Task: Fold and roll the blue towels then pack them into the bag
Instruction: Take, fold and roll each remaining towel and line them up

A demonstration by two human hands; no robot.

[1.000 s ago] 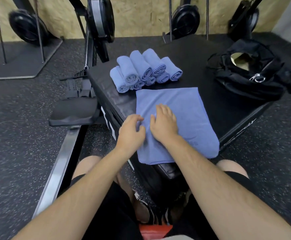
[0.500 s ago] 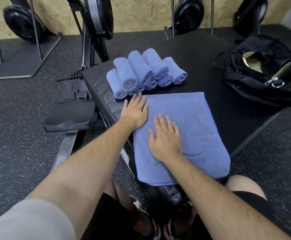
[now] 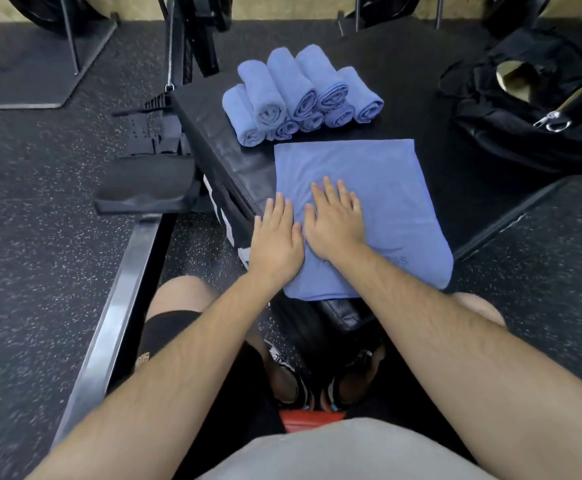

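From the head camera, a folded blue towel (image 3: 390, 181) lies flat on the black table (image 3: 220, 147), its near end hanging just over the table's front edge. The left hand (image 3: 277, 239) lies flat with straight fingers on the towel's left edge, gripping nothing. The right hand (image 3: 334, 225) presses palm-down on the towel just beside it, fingers spread. Beyond the towel sits a stack of rolled blue towels (image 3: 300, 95). The black bag (image 3: 532, 109) stands open at the table's right.

Left grip (image 3: 275, 240) flat, palm down, fingers straight, together. Right grip (image 3: 336, 226) flat just beside it, fingers slightly spread. Both forearms extended forward.
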